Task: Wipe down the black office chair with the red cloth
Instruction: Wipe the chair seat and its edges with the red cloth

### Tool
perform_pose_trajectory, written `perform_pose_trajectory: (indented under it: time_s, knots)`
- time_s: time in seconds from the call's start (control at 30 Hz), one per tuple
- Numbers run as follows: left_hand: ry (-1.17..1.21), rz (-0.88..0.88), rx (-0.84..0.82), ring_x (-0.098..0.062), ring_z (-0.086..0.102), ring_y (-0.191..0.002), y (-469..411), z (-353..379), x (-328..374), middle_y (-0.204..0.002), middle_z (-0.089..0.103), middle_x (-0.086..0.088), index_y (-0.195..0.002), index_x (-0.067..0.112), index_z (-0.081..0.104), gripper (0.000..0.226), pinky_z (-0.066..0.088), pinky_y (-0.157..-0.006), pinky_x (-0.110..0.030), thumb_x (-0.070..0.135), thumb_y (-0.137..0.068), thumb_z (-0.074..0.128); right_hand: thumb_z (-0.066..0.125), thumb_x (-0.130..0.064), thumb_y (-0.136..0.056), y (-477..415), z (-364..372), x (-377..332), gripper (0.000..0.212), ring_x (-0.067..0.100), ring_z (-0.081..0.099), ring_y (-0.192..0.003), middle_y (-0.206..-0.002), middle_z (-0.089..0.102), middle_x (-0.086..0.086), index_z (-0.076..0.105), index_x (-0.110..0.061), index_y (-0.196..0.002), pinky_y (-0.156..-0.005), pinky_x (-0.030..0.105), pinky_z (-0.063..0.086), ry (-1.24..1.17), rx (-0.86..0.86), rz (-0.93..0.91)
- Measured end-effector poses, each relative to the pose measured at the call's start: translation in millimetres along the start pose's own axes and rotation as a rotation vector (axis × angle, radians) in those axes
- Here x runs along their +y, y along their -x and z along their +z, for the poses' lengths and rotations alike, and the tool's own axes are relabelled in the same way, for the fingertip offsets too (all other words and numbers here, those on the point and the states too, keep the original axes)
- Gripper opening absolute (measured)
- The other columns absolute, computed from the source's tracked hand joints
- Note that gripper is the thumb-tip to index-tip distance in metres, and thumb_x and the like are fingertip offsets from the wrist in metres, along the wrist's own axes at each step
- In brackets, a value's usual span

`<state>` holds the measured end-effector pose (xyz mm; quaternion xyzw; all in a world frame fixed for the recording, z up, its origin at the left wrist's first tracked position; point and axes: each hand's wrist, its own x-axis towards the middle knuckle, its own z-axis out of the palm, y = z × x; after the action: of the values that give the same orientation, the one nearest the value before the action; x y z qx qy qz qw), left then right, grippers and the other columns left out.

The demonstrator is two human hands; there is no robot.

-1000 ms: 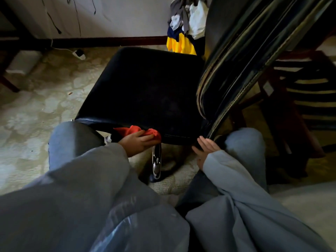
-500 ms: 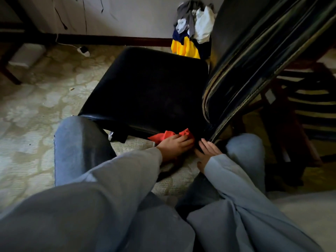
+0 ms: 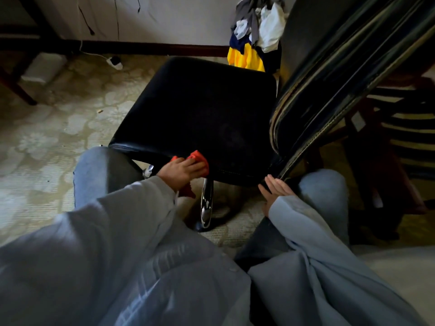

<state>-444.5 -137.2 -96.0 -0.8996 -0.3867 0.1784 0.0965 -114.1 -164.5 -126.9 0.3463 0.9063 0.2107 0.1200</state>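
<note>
Chair — black seat fills mid-scene, backrest rising at right, worn along its edge. Person sits on the floor at the near side, knees either side of the chrome column. Patterned carpet to the left; a heap of clothes at the far wall.

Change noted: half a second ago the left hand had the cloth at the right end of the seat's near edge, almost touching the right hand by the backrest base. Now it is back toward the left, roughly mid-edge, close to its place a second ago. So one full pass along the near rim, right and back — a to-and-fro stroke, not a single sweep.

Left hand: fingers laid flat and pressed over the cloth, which is bunched against the seat's near edge; a red tail hangs below the wrist. Cloth in contact with the rim, above the column.

Right hand: fingers loosely spread, tips at the foot of the backrest, holding nothing. Touching or just beside — cannot tell. It has barely moved; likely steadying the chair.

Judgement: near rim is being covered; seat top, backrest and base show no sign either way. Task probably early to midway.
</note>
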Motion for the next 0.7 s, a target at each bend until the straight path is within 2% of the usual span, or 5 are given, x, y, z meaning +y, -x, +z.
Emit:
perform_pose_trajectory:
  time_s: [0.17, 0.3, 0.37, 0.6, 0.7]
  knots:
    - [0.133, -0.259, -0.12, -0.02, 0.02, -0.141, 13, -7, -14, -0.154, 0.021, 0.009, -0.146, 0.032, 0.026, 0.09, 0.031, -0.105, -0.035, 0.053, -0.072, 0.072, -0.005, -0.026, -0.1, 0, 3, 0, 0.077, 0.033, 0.035, -0.121, -0.115, 0.062, 0.027, 0.066, 0.004, -0.109, -0.117, 0.036, -0.009, -0.021, -0.032, -0.036]
    - [0.768, -0.871, 0.539, -0.039, 0.046, -0.117, 17, 4, -21, -0.133, 0.05, -0.015, -0.129, 0.013, 0.054, 0.05, 0.037, -0.097, -0.042, 0.007, -0.08, 0.06, -0.006, -0.028, -0.1, 0, -4, -4, 0.079, 0.032, 0.041, -0.119, -0.115, 0.062, 0.026, 0.066, 0.003, -0.11, -0.117, 0.034, -0.004, -0.045, -0.013, 0.024]
    - [0.908, -1.153, 0.643, -0.042, 0.045, -0.112, 13, 5, -27, -0.127, 0.049, -0.023, -0.129, 0.006, 0.052, 0.047, 0.037, -0.098, -0.042, -0.006, -0.084, 0.045, -0.001, -0.027, -0.1, -1, -5, -5, 0.074, 0.034, 0.054, -0.116, -0.116, 0.063, 0.025, 0.066, 0.001, -0.111, -0.115, 0.033, -0.001, -0.076, -0.083, 0.053]
    - [1.055, -1.287, 0.486, -0.033, 0.024, -0.135, -32, -1, 34, -0.149, 0.018, -0.013, -0.142, 0.018, 0.032, 0.078, 0.028, -0.113, -0.041, -0.018, -0.075, 0.048, 0.031, -0.036, -0.08, -7, -21, -8, 0.059, 0.033, 0.057, -0.117, -0.122, 0.06, 0.024, 0.066, -0.006, -0.116, -0.114, 0.031, -0.017, -0.17, -0.311, 0.298]
    - [1.027, -1.22, 0.431, -0.032, 0.015, -0.138, -48, -11, 61, -0.152, 0.011, -0.013, -0.146, 0.018, 0.024, 0.082, 0.029, -0.112, -0.041, -0.015, -0.077, 0.052, 0.032, -0.036, -0.096, -11, -31, -7, 0.058, 0.029, 0.004, -0.145, -0.157, 0.011, 0.014, 0.018, -0.019, -0.15, -0.104, 0.034, -0.028, -0.236, -0.377, 0.402]
